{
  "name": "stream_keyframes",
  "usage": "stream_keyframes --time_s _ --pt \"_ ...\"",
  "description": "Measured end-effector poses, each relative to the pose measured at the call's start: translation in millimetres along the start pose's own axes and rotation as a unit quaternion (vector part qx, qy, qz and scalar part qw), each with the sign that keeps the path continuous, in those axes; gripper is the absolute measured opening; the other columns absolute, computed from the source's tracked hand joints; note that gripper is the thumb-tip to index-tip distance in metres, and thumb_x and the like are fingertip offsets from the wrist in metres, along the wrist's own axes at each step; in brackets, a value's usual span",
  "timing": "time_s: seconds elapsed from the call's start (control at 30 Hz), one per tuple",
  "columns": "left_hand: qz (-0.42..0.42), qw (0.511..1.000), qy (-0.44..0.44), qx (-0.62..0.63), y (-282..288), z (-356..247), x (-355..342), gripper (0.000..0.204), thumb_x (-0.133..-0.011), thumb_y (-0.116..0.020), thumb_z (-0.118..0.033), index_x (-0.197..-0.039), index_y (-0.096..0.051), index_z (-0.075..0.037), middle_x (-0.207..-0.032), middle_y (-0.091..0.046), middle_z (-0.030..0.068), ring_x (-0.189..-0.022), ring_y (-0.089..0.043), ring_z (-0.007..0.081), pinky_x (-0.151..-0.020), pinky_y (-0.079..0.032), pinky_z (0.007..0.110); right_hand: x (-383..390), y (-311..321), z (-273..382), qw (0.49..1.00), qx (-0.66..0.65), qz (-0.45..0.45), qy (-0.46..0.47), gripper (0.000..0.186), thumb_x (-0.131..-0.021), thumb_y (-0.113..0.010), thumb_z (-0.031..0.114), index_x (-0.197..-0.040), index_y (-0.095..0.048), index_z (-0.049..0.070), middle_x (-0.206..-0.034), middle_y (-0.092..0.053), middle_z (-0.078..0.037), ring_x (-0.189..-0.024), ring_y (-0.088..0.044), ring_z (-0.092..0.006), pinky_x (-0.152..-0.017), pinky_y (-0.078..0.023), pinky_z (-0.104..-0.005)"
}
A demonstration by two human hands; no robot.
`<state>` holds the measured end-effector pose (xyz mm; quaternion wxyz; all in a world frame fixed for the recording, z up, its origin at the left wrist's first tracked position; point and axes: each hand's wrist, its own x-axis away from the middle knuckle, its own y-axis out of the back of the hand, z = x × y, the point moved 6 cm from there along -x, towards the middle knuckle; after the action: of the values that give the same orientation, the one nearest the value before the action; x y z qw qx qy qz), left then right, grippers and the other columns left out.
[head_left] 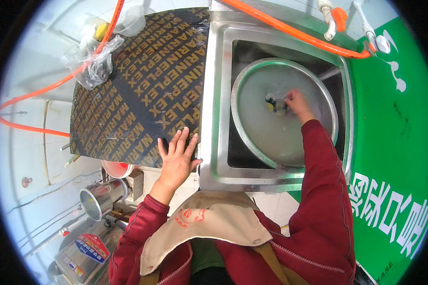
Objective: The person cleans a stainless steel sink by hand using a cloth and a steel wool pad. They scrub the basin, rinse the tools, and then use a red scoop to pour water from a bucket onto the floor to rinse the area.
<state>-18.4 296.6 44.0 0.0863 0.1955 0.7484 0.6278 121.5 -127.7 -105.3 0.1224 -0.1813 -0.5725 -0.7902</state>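
My right hand [296,100] reaches into a large round metal basin [237,105] of cloudy water [276,135] standing in the steel sink [215,109]. Its fingers are closed at a small dark, yellow and whitish thing [272,103], blurred at the water's surface, whose kind I cannot make out. To the left, my left hand [177,154] lies flat with spread fingers on the front right corner of a black board [142,90] with brown printed lettering. Nothing is in that hand.
An orange hose [299,35] crosses behind the sink, near the taps [329,21]. A clear plastic bag [94,66] and a clear plastic tub [130,21] are at the board's far left. A green panel [390,118] stands right of the sink. Below the board is a metal cylinder [100,197].
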Motion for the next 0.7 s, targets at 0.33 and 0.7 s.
stream_keyframes --time_s 0.33,0.7 --pt "0.014 1.000 0.012 0.012 -1.3 0.8 3.6 0.076 -0.070 -0.071 -0.029 -0.137 -0.038 -0.021 -0.146 -0.026 0.0048 -0.133 -0.027 0.0248 -0.105 -0.010 0.062 25.6 -38.0 57.8 0.989 0.139 0.043 -0.002 0.051 -0.082 -0.059 0.023 -0.129 -0.045 0.011 -0.126 -0.049 -0.016 -0.119 -0.045 -0.0337 -0.095 -0.034 -0.0563" --pt "-0.097 0.973 0.000 0.209 27.2 -48.4 -52.8 0.057 -0.081 -0.063 -0.038 -0.128 -0.046 -0.009 -0.124 -0.048 0.0154 -0.115 -0.045 0.0324 -0.100 -0.032 0.049 71.2 12.7 35.6 0.471 -0.870 -0.104 -0.103 0.042 -0.085 -0.043 0.018 -0.124 -0.049 0.005 -0.119 -0.055 -0.015 -0.107 -0.055 -0.0308 -0.089 -0.045 -0.0468"
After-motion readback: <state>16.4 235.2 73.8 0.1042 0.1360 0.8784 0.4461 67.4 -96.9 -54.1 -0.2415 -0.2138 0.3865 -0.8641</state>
